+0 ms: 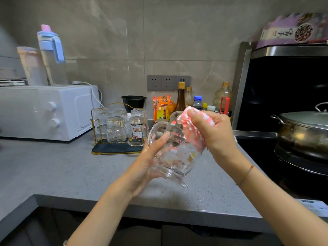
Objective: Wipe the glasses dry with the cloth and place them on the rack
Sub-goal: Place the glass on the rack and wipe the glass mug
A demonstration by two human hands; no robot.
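Observation:
My left hand [150,162] holds a clear glass mug [174,157] with red lettering, tilted above the grey counter, its mouth pointing up and away from me. My right hand [213,132] grips a pink and white cloth [190,128] that is stuffed into the mug's mouth. Behind and to the left stands a gold wire rack [117,150] on a dark mat. It holds several upturned glasses, one with a cartoon cat print [137,133].
A white microwave [44,110] with bottles on top sits at the left. Sauce bottles and packets [181,102] line the wall under the sockets. A black bowl [134,102] stands behind the rack. A steel pot [303,134] rests on the hob at the right.

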